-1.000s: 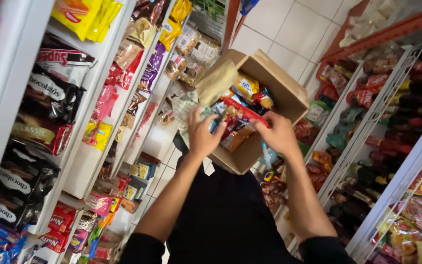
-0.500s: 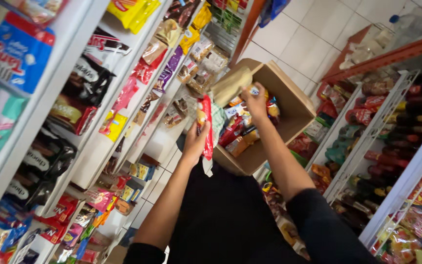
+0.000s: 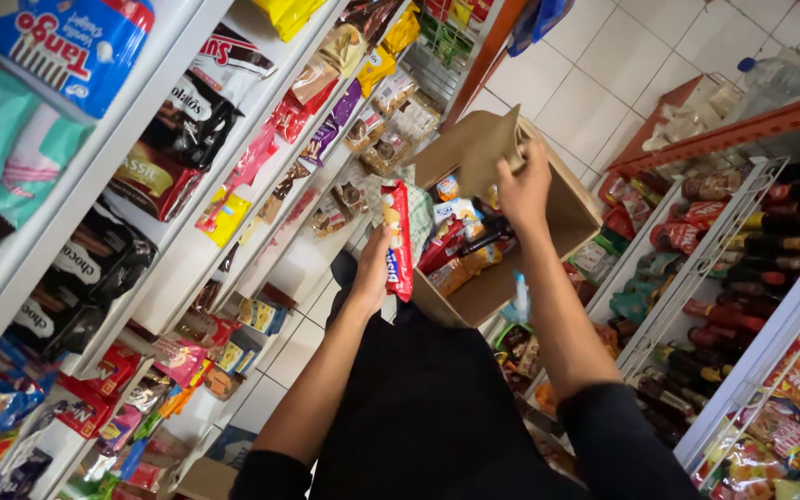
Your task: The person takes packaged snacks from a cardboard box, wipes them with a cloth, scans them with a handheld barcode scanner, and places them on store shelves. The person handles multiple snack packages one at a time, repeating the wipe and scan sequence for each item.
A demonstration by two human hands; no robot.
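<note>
A brown cardboard box (image 3: 576, 222) full of mixed snack packets rests against my dark-clothed lap in a shop aisle. My left hand (image 3: 374, 268) holds a long red snack packet (image 3: 398, 239) upright, just left of the box and close to the shelves. My right hand (image 3: 522, 190) reaches over the box and grips its raised brown flap (image 3: 472, 150). Several red and yellow packets (image 3: 451, 250) lie inside the box below that hand.
White shelves (image 3: 224, 241) packed with biscuit and chocolate packets run along the left. Wire racks (image 3: 724, 268) with bottles and snack bags stand on the right. White floor tiles (image 3: 594, 74) show beyond the box, with a water bottle (image 3: 770, 74) at the far right.
My left hand has lifted the red packet out of the box and carried it left toward the shelves. My right hand moved from the packets up to the box flap.
</note>
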